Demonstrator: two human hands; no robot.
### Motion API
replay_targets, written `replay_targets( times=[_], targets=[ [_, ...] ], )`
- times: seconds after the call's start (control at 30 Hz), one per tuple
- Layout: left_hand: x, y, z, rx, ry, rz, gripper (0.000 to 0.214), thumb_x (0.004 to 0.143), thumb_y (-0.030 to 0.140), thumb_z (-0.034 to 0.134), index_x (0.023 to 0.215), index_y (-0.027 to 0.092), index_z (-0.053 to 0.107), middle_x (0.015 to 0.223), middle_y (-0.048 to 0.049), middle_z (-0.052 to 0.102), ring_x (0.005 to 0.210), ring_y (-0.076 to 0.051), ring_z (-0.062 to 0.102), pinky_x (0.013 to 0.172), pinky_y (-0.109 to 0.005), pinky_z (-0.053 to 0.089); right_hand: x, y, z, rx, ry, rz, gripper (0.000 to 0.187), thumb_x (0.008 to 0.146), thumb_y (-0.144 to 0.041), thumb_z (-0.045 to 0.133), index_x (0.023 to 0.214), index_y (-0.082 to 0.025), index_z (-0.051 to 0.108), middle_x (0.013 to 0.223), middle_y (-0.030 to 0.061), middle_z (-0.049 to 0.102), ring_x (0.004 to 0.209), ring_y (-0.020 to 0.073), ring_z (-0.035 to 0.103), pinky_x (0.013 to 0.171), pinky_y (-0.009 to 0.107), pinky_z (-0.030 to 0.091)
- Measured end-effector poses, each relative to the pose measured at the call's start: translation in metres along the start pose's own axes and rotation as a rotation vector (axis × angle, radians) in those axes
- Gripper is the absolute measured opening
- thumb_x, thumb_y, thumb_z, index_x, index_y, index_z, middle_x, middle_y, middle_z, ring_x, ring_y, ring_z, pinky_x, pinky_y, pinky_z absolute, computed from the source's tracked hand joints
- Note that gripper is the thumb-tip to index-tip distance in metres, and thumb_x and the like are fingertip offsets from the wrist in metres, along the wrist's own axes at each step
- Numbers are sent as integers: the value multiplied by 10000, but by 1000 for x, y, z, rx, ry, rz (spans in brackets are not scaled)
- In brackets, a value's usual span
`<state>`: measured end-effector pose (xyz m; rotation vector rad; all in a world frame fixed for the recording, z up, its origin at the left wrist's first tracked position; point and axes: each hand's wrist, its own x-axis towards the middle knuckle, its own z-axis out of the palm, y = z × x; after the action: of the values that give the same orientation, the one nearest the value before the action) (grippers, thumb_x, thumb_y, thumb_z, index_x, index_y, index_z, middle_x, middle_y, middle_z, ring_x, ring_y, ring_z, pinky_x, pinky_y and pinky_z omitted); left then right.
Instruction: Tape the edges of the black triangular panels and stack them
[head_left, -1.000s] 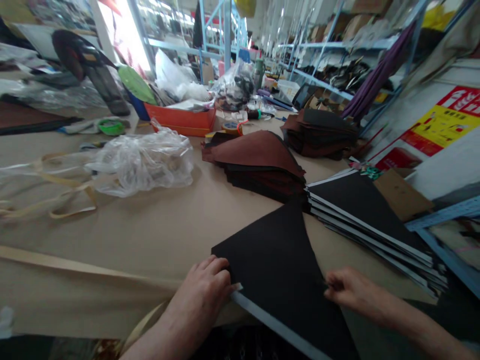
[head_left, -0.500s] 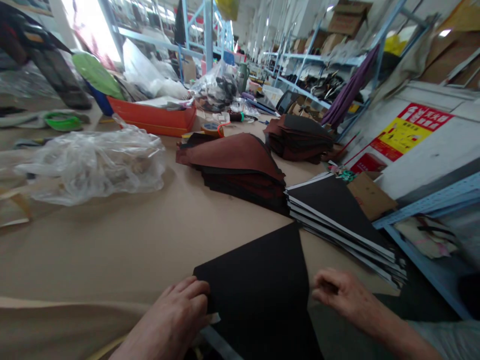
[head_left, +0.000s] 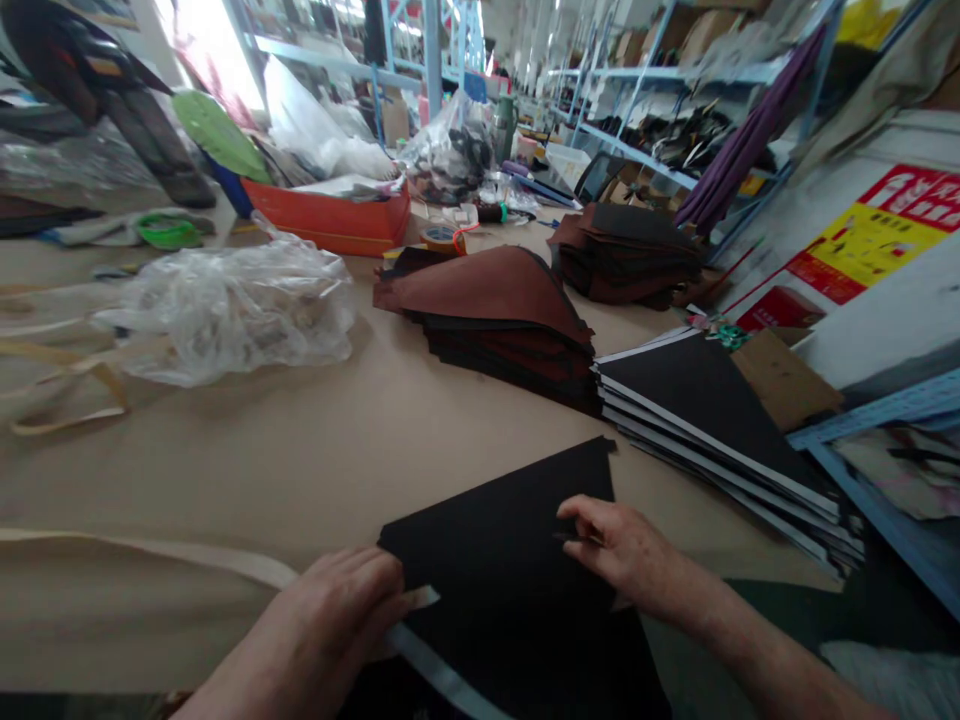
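Note:
A black sheet of material (head_left: 510,560) with a straight slanting far edge lies in front of me at the table's near edge. My left hand (head_left: 330,610) is closed on its left edge, thumb towards me. A pale strip (head_left: 442,670) runs along the sheet's near left edge, and a short pale end sticks out by my left thumb. Over the sheet's right part is my right hand (head_left: 622,550), its fingers bent, with a gap between thumb and forefinger. Whether its fingertips touch the sheet is hard to tell.
A stack of black pieces with pale edges (head_left: 720,420) lies to the right. Brown and black piles (head_left: 487,290) are beyond the sheet. Crumpled clear plastic (head_left: 240,310) and an orange tray (head_left: 330,220) sit left. Blue shelving (head_left: 885,410) stands at the right.
My right hand has moved left from beside the sheet to above it, and its thumb and forefinger have parted. My left hand stays at the left edge. The view has shifted slightly.

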<state>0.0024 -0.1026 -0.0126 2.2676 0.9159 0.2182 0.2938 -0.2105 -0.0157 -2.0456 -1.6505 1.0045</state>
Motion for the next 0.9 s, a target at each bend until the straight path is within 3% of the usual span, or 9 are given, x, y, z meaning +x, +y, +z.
replay_targets(
  times=[0.13, 0.27, 0.5, 0.63, 0.8, 0.9],
  targets=[
    [13, 38, -3, -213, -67, -210, 317, 849, 376, 450, 592, 191, 450, 528, 50, 470, 495, -90, 417, 466, -221, 312, 8, -20, -9, 373, 14, -50, 156, 805, -309, 558, 884, -194, 626, 789, 11, 592, 718, 132, 532, 657, 252, 416],
    [20, 48, 10, -346, -109, -294, 310, 851, 386, 483, 618, 185, 450, 542, 56, 468, 497, -83, 389, 465, -220, 306, 12, -44, 0, 614, -167, -13, 194, 762, -347, 630, 890, -201, 632, 744, -10, 552, 634, 101, 473, 582, 221, 391],
    [23, 45, 20, -325, -80, -276, 289, 832, 350, 510, 607, 185, 435, 523, 58, 440, 491, -82, 368, 471, -226, 297, 24, -56, 25, 593, -296, -11, 157, 792, -319, 602, 761, -171, 559, 614, -51, 428, 550, 69, 340, 509, 206, 279],
    [27, 42, 21, -293, -50, -250, 250, 819, 335, 498, 624, 179, 487, 546, 39, 489, 512, -92, 393, 489, -227, 323, 28, -57, 31, 585, -288, -33, 202, 815, -322, 573, 705, -166, 506, 579, -59, 391, 530, 65, 303, 490, 206, 248],
    [33, 32, 19, -205, -118, -190, 273, 837, 332, 413, 642, 183, 533, 554, 25, 520, 528, -110, 472, 508, -223, 375, 28, -58, 25, 554, -236, -28, 100, 777, -215, 551, 698, -170, 510, 570, -62, 395, 535, 67, 333, 505, 203, 262],
    [32, 13, 16, -144, -133, -163, 327, 855, 379, 391, 624, 190, 526, 535, 26, 512, 507, -111, 484, 480, -208, 380, 32, -41, 7, 519, -173, -34, 77, 756, -201, 546, 693, -169, 515, 582, -58, 408, 549, 70, 356, 519, 202, 272]
  ],
)
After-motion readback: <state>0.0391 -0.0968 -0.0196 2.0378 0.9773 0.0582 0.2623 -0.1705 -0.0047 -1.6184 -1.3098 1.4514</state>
